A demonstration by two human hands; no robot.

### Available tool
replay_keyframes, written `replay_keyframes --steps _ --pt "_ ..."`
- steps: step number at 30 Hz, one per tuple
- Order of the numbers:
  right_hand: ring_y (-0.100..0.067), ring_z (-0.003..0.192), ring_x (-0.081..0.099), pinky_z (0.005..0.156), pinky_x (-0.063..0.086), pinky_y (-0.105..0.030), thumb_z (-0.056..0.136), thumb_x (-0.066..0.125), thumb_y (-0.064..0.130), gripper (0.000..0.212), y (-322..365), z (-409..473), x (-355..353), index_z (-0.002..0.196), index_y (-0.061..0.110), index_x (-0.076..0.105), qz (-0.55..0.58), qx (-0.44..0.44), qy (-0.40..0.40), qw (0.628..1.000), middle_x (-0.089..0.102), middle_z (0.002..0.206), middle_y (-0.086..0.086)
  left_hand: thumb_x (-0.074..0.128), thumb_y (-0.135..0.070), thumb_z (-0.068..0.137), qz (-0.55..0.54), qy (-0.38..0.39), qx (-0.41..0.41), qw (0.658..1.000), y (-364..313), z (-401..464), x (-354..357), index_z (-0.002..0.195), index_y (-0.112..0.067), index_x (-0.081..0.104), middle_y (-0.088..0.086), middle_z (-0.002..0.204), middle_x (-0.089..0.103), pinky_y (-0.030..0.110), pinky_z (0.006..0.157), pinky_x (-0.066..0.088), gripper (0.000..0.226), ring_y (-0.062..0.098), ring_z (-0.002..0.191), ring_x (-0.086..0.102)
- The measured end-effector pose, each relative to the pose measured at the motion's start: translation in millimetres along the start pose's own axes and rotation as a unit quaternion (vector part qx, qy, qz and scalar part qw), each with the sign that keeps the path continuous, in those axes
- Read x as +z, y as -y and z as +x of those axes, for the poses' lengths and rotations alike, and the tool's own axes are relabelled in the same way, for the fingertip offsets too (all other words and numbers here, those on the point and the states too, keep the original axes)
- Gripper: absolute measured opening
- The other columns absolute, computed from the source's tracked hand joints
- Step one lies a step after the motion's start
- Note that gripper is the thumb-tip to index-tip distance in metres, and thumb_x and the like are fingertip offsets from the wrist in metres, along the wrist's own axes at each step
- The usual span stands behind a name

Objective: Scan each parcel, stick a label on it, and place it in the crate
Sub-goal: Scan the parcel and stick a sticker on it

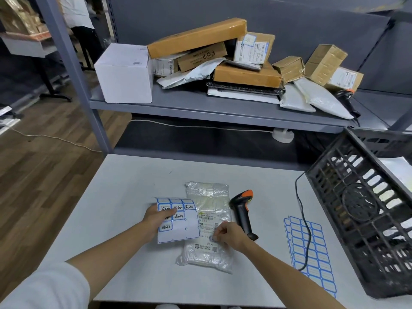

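While the left hand (156, 216) holds one label sheet (177, 220) with its fingers closed on it, the right hand (229, 234) presses its pinched fingers on a small label (211, 238) on the parcel (208, 224). This one parcel, a clear plastic bag with white content and a printed slip, lies in the middle of the desk (124, 188). One scanner (243, 210) lies just beside it, a second label sheet (310, 253) near one black crate (365, 215).

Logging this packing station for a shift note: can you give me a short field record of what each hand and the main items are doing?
left hand: holds label sheet
right hand: presses a label onto the parcel
scanner: lying on the table, right of parcel
crate: at the table's right edge, tilted
spare label sheet: flat, under the scanner cable
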State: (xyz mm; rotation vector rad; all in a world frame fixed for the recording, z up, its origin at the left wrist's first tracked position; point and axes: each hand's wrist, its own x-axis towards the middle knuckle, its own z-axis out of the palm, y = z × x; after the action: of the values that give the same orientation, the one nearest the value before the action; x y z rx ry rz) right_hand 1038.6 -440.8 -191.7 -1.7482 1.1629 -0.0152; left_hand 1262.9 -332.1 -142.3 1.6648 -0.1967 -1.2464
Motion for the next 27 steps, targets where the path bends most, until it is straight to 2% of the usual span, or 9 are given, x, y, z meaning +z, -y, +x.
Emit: replay_keyframes --steps 3,7,11,14,18,20,23,25,27 --pt "-0.001 0.066 0.058 0.061 0.047 -0.007 0.077 0.075 0.000 0.029 -1.1 2.8 2.1 0.061 0.020 0.061 -0.022 0.004 -0.002 1.000 0.061 0.072 0.009 0.071 -0.004 0.081 0.003 0.001 -0.003 1.000 -0.3 1.9 -2.2 0.109 -0.002 0.064 0.021 0.106 0.069 0.047 0.085 0.054 0.028 0.036 0.097 0.067" --pt "-0.005 0.067 0.056 0.073 0.054 -0.019 0.080 0.069 -0.004 0.030 -6.5 5.7 10.2 0.065 0.019 0.057 -0.061 0.021 -0.047 0.997 0.058 0.075 0.006 0.071 -0.006 0.081 0.011 0.002 -0.005 1.000 -1.5 3.4 -3.9 0.110 -0.001 0.064 0.020 0.106 0.069 0.048 0.086 0.054 0.030 0.036 0.097 0.067" --pt "-0.010 0.079 0.049 0.076 0.047 -0.025 0.082 0.070 0.012 0.020 -7.3 6.8 14.2 0.080 0.020 0.052 -0.174 -0.021 -0.066 0.982 0.051 0.087 0.005 0.072 -0.005 0.081 0.014 0.001 -0.003 1.000 -2.7 5.0 -4.5 0.108 -0.002 0.064 0.021 0.106 0.069 0.050 0.088 0.053 0.028 0.036 0.097 0.067" --pt "-0.013 0.086 0.043 0.072 0.037 -0.022 0.082 0.068 0.016 0.027 -9.4 4.8 14.3 0.090 0.019 0.042 -0.216 -0.049 -0.087 0.971 0.040 0.093 0.006 0.071 -0.004 0.081 0.013 0.000 0.000 1.000 -2.5 5.4 -3.8 0.107 -0.003 0.064 0.021 0.106 0.069 0.048 0.087 0.054 0.026 0.036 0.097 0.067" --pt "-0.013 0.088 0.046 0.070 0.031 -0.013 0.088 0.052 0.005 0.011 -18.7 -3.1 9.6 0.092 0.015 0.050 -0.215 -0.130 -0.098 0.963 0.047 0.095 0.005 0.069 -0.002 0.082 0.008 0.006 0.000 1.000 -2.0 4.6 -1.1 0.111 0.001 0.063 0.023 0.108 0.068 0.049 0.087 0.053 0.029 0.037 0.097 0.066" --pt "-0.012 0.095 0.050 0.078 0.036 -0.012 0.093 0.047 0.007 0.015 -25.2 -9.1 5.7 0.101 0.014 0.058 -0.225 -0.164 -0.084 0.957 0.053 0.102 0.004 0.069 -0.001 0.082 0.006 0.006 0.004 1.000 -2.0 4.5 0.3 0.110 0.002 0.063 0.024 0.109 0.067 0.047 0.086 0.053 0.029 0.036 0.095 0.066" --pt "-0.011 0.109 0.049 0.094 0.037 -0.020 0.095 0.045 0.010 0.030 -32.3 -19.2 -0.9 0.118 0.019 0.061 -0.281 -0.218 -0.049 0.933 0.056 0.117 0.006 0.070 -0.002 0.082 0.007 0.006 0.010 1.000 -2.5 4.3 1.7 0.106 -0.001 0.063 0.023 0.108 0.067 0.045 0.084 0.054 0.025 0.034 0.091 0.066" --pt "-0.014 0.109 0.057 0.094 0.044 -0.022 0.088 0.055 0.005 0.033 -30.8 -26.4 -5.1 0.118 0.016 0.064 -0.310 -0.286 -0.070 0.904 0.062 0.118 0.002 0.070 -0.002 0.082 0.008 0.008 0.011 1.000 -2.8 4.0 2.2 0.103 -0.003 0.064 0.022 0.107 0.068 0.044 0.084 0.053 0.022 0.033 0.088 0.066" --pt "-0.016 0.096 0.068 0.085 0.053 -0.023 0.073 0.073 0.000 0.035 -33.4 -32.3 -4.7 0.106 0.010 0.072 -0.326 -0.377 -0.093 0.862 0.070 0.108 0.000 0.070 -0.002 0.082 0.008 0.008 0.013 1.000 -2.4 3.6 2.7 0.104 -0.003 0.064 0.023 0.107 0.068 0.044 0.083 0.054 0.023 0.033 0.088 0.066"
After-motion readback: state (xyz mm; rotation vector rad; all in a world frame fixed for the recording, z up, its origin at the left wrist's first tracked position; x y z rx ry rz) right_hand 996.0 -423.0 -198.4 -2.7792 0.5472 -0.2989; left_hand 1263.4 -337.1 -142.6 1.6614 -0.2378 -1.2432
